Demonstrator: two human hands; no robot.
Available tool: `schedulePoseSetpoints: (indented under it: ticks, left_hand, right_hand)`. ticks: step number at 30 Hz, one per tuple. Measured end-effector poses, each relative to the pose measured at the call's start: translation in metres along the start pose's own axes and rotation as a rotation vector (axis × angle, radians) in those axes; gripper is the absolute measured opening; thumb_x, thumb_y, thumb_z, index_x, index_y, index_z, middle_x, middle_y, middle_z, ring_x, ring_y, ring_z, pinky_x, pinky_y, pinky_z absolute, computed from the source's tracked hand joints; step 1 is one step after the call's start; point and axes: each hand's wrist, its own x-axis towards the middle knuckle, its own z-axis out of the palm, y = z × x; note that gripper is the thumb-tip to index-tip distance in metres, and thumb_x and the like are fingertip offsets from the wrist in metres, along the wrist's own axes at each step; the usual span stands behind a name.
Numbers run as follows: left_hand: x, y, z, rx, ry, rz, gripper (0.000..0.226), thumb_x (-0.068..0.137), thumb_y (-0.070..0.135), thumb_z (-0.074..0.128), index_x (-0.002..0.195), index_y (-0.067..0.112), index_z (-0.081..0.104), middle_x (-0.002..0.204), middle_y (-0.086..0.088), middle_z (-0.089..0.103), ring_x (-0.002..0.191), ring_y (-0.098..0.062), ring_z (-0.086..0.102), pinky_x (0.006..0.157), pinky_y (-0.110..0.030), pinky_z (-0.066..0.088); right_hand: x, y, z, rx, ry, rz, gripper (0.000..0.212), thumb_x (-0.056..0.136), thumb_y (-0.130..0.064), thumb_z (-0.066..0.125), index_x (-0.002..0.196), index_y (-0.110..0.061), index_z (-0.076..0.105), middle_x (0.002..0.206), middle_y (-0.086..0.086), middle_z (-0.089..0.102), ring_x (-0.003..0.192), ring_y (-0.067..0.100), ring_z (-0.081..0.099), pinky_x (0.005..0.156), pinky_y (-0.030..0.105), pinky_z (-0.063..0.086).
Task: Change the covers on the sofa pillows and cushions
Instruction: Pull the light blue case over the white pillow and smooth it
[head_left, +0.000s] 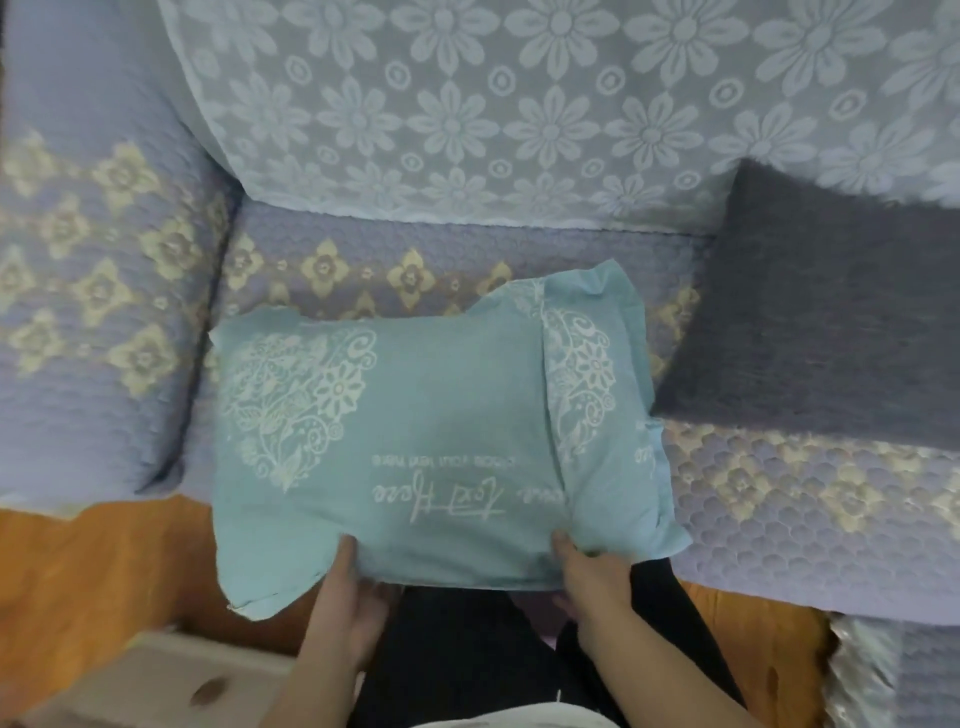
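A pillow in a light blue cover (441, 436) with a white floral heart and upside-down script lies on the sofa seat (779, 499), its near edge hanging over the front. My left hand (345, 597) grips that near edge left of centre, thumb on top and fingers underneath. My right hand (587, 571) holds the near edge further right, where loose cover fabric folds over the pillow's right end. A dark grey fuzzy cushion (826, 322) leans at the right against the backrest, touching the blue pillow's right side.
The sofa has a quilted lilac cover with cream flowers and a padded armrest (93, 291) at the left. A pale floral lace throw (493, 104) drapes the backrest. Orange sofa front (104, 561) shows below the seat. A white box (156, 675) sits at lower left.
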Motion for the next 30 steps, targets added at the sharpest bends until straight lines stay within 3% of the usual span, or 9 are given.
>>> schedulePoseSetpoints:
  ticks: [2, 4, 8, 15, 17, 20, 24, 27, 30]
  left_hand:
    - [0.003, 0.010, 0.026, -0.099, -0.031, 0.077, 0.046, 0.098, 0.044, 0.060, 0.138, 0.019, 0.061, 0.132, -0.009, 0.068, 0.120, -0.030, 0.066, 0.096, -0.048, 0.056]
    - [-0.002, 0.019, 0.045, -0.144, -0.029, 0.183, 0.042, 0.098, 0.043, 0.063, 0.133, 0.021, 0.064, 0.127, -0.005, 0.072, 0.117, -0.027, 0.068, 0.092, -0.049, 0.058]
    - [-0.033, 0.042, 0.050, -0.227, -0.047, 0.328, 0.039, 0.098, 0.043, 0.064, 0.131, 0.022, 0.064, 0.118, 0.000, 0.076, 0.104, -0.021, 0.074, 0.095, -0.048, 0.056]
    - [-0.086, 0.088, 0.058, -0.311, -0.107, 0.451, 0.034, 0.105, 0.043, 0.051, 0.131, 0.024, 0.063, 0.119, 0.001, 0.075, 0.107, -0.020, 0.073, 0.098, -0.045, 0.055]
    - [-0.100, 0.107, 0.064, -0.306, -0.140, 0.544, 0.034, 0.105, 0.044, 0.049, 0.132, 0.026, 0.060, 0.123, 0.003, 0.073, 0.112, -0.018, 0.071, 0.099, -0.043, 0.055]
    - [-0.110, 0.142, 0.076, -0.242, -0.171, 0.643, 0.031, 0.108, 0.038, 0.045, 0.134, 0.027, 0.058, 0.127, 0.005, 0.071, 0.116, -0.015, 0.069, 0.102, -0.042, 0.053]
    - [-0.140, 0.181, 0.090, -0.267, -0.169, 0.689, 0.035, 0.109, 0.034, 0.044, 0.139, 0.020, 0.055, 0.127, -0.001, 0.071, 0.112, -0.018, 0.070, 0.099, -0.041, 0.056]
    - [-0.177, 0.216, 0.098, -0.330, -0.127, 0.779, 0.031, 0.104, 0.032, 0.057, 0.132, 0.019, 0.055, 0.123, -0.002, 0.071, 0.105, -0.019, 0.073, 0.085, -0.038, 0.061]
    - [-0.209, 0.258, 0.119, -0.299, -0.127, 0.768, 0.024, 0.101, 0.029, 0.061, 0.122, 0.019, 0.057, 0.112, -0.003, 0.068, 0.098, -0.022, 0.071, 0.074, -0.037, 0.063]
  right_hand:
    - [-0.010, 0.005, 0.003, 0.248, -0.236, 0.273, 0.071, 0.077, -0.041, 0.084, 0.130, -0.014, 0.045, 0.124, 0.012, 0.060, 0.108, 0.035, 0.062, 0.082, 0.047, 0.057]
    - [-0.016, 0.003, 0.005, 0.453, -0.397, 0.321, 0.064, 0.081, -0.040, 0.080, 0.131, -0.012, 0.051, 0.129, 0.017, 0.062, 0.114, 0.037, 0.062, 0.093, 0.050, 0.054]
    - [-0.021, -0.027, 0.007, 0.781, -0.342, 0.094, 0.046, 0.088, -0.024, 0.075, 0.130, -0.015, 0.059, 0.129, 0.007, 0.065, 0.117, 0.031, 0.061, 0.103, 0.048, 0.050]
    - [-0.066, -0.053, -0.021, 1.185, -0.401, 0.091, 0.053, 0.088, -0.034, 0.074, 0.135, -0.015, 0.059, 0.127, 0.007, 0.068, 0.122, 0.023, 0.060, 0.105, 0.032, 0.042]
    - [-0.085, -0.075, -0.036, 1.207, -0.359, -0.005, 0.042, 0.093, -0.027, 0.068, 0.133, -0.020, 0.060, 0.110, 0.006, 0.074, 0.105, 0.019, 0.068, 0.098, 0.032, 0.050]
    - [-0.123, -0.129, -0.056, 1.086, -0.231, -0.130, 0.021, 0.101, -0.030, 0.058, 0.120, -0.021, 0.062, 0.078, 0.000, 0.064, 0.061, 0.009, 0.056, 0.055, 0.023, 0.052]
    - [-0.190, -0.178, -0.070, 0.715, 0.158, -0.439, 0.026, 0.097, -0.043, 0.059, 0.108, -0.019, 0.057, 0.096, -0.003, 0.065, 0.080, 0.013, 0.063, 0.069, 0.030, 0.051]
    - [-0.242, -0.200, -0.079, 0.775, 0.078, -0.535, 0.021, 0.098, -0.038, 0.060, 0.104, -0.019, 0.060, 0.102, 0.001, 0.068, 0.088, 0.018, 0.068, 0.077, 0.039, 0.057]
    - [-0.285, -0.219, -0.096, 0.891, -0.096, -0.553, 0.016, 0.100, -0.032, 0.060, 0.104, -0.017, 0.058, 0.092, 0.004, 0.066, 0.074, 0.018, 0.067, 0.064, 0.035, 0.057]
